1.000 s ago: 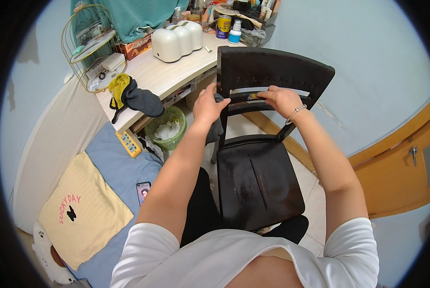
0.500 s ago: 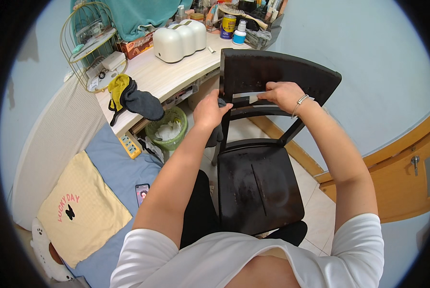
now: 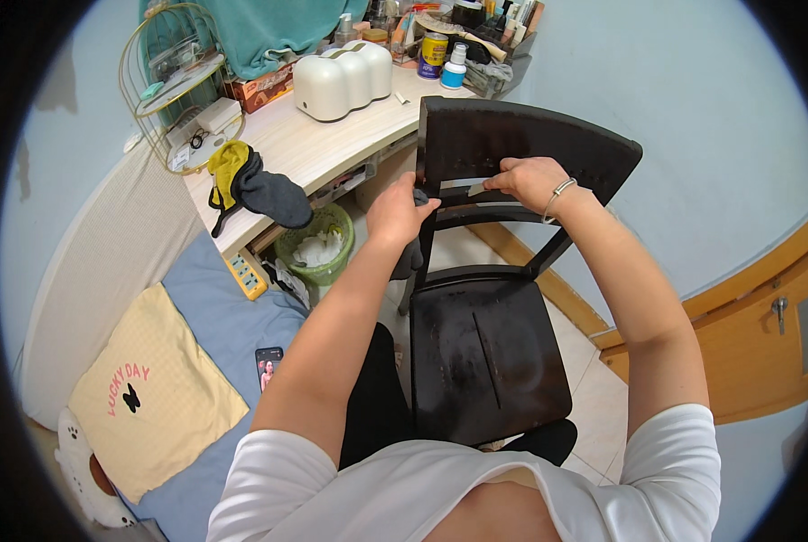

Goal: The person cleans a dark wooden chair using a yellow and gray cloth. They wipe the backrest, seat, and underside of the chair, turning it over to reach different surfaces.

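Note:
A dark brown wooden chair (image 3: 490, 352) stands in front of me, its backrest on the far side. My left hand (image 3: 398, 215) is closed at the left post of the backrest, thumb toward the post. A dark grey cloth item (image 3: 408, 260) hangs from this hand; its kind is mostly hidden. At the gap below the wide top panel (image 3: 521, 140), my right hand (image 3: 530, 185) pinches a small flat whitish piece (image 3: 477, 191), held close to a slat. A bracelet circles the right wrist.
A pale desk (image 3: 282, 144) carries a white rounded box (image 3: 343, 81), a grey-and-yellow cloth item (image 3: 264, 190), a can and bottles. Below it stands a green waste basket (image 3: 318, 244). A phone (image 3: 269, 366) and yellow cushion (image 3: 156, 393) lie left. A wall bounds the right.
The whitish piece in my right hand has tilted, and the hand has shifted slightly. My left hand stays by the post with the grey cloth. The view has moved a little.

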A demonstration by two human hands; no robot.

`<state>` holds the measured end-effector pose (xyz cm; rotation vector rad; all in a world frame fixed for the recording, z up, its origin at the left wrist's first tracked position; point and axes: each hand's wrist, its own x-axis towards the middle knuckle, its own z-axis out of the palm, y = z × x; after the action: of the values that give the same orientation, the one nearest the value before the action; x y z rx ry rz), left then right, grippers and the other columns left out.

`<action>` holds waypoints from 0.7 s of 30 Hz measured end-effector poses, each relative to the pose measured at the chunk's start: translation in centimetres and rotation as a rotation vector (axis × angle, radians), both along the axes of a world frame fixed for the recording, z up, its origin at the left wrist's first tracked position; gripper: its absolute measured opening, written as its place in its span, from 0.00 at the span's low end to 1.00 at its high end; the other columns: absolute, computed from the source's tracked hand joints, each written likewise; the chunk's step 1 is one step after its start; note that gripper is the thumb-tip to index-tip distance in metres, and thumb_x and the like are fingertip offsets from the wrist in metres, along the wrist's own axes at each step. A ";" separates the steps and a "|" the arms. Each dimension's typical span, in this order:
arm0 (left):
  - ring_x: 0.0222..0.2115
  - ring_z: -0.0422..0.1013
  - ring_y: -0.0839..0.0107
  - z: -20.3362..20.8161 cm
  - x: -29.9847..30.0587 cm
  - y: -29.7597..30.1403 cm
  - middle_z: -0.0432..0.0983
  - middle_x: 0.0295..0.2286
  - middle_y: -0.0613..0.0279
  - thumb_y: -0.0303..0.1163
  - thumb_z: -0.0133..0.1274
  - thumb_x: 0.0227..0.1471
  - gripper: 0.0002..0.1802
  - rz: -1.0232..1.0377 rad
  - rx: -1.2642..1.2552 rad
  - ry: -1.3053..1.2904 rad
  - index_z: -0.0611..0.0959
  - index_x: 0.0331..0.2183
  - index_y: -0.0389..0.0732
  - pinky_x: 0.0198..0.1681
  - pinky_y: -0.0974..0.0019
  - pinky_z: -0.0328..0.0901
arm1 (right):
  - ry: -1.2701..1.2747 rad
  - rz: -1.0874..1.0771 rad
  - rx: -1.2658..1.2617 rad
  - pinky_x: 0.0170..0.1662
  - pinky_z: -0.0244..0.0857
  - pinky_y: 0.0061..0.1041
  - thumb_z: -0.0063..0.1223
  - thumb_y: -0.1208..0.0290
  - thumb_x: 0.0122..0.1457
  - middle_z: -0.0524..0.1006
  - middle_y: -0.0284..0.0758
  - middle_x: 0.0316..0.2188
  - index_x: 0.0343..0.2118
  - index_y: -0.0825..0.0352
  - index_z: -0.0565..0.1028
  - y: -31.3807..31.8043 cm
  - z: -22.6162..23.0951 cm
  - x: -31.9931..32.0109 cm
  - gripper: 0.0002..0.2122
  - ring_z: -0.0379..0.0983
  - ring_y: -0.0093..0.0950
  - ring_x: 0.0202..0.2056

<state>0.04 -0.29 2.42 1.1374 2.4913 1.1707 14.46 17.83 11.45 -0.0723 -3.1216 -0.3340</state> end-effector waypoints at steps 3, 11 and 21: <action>0.45 0.70 0.53 -0.1 -0.1 -0.2 0.75 0.42 0.51 0.45 0.61 0.44 0.31 0.003 -0.005 0.012 0.73 0.48 0.40 0.46 0.56 0.64 | -0.018 -0.043 0.012 0.34 0.69 0.32 0.49 0.69 0.55 0.73 0.32 0.31 0.40 0.49 0.79 -0.5 -0.4 -0.1 0.12 0.74 0.33 0.34; 0.46 0.70 0.53 0.1 0.1 -0.2 0.75 0.43 0.51 0.45 0.61 0.45 0.32 0.000 -0.031 0.000 0.73 0.49 0.40 0.46 0.56 0.64 | -0.015 -0.083 0.039 0.35 0.69 0.32 0.48 0.68 0.55 0.73 0.32 0.31 0.41 0.47 0.79 -0.8 -0.4 0.0 0.12 0.74 0.32 0.34; 0.46 0.70 0.53 0.0 0.0 -0.3 0.75 0.43 0.50 0.46 0.61 0.44 0.32 -0.003 -0.008 -0.004 0.73 0.49 0.40 0.46 0.56 0.64 | -0.033 -0.123 0.070 0.37 0.69 0.32 0.45 0.67 0.57 0.74 0.32 0.33 0.40 0.47 0.79 -1.3 -0.4 0.0 0.12 0.75 0.33 0.36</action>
<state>0.01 -0.55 2.43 1.1362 2.4882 1.1604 14.45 16.51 11.10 -0.2614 -3.1418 -0.4500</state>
